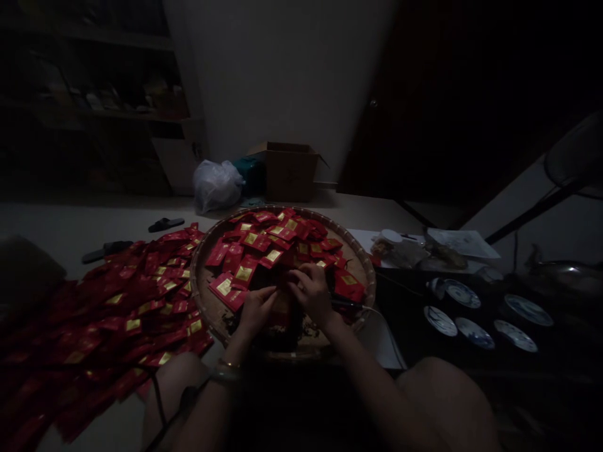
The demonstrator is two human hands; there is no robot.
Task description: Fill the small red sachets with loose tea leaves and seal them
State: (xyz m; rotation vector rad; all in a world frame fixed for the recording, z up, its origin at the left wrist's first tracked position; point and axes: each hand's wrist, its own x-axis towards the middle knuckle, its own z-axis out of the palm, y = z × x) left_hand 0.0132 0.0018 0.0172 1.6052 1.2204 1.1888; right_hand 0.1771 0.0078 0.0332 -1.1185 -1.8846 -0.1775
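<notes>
A round woven bamboo tray (207, 312) sits in front of me, heaped with small red packets (251, 239) bearing gold labels. Over its near half, my left hand (257, 309) is closed, with thumb and fingers pinched at the left edge of a red packet (281, 306). My right hand (311, 292) bends over the same packet's top from the right, fingers closed. The dim light and my fingers hide much of the packet. Dark loose leaf-like bits (308, 326) lie on the tray below my hands. A dark pen-like tool (346, 302) with a cord rests right of my right hand.
A large pile of red packets (155, 301) covers the floor at left, near dark slippers (166, 224). Behind the tray are a white plastic bag (217, 185) and an open cardboard box (291, 172). Several patterned dishes (475, 333) stand on a dark table at right.
</notes>
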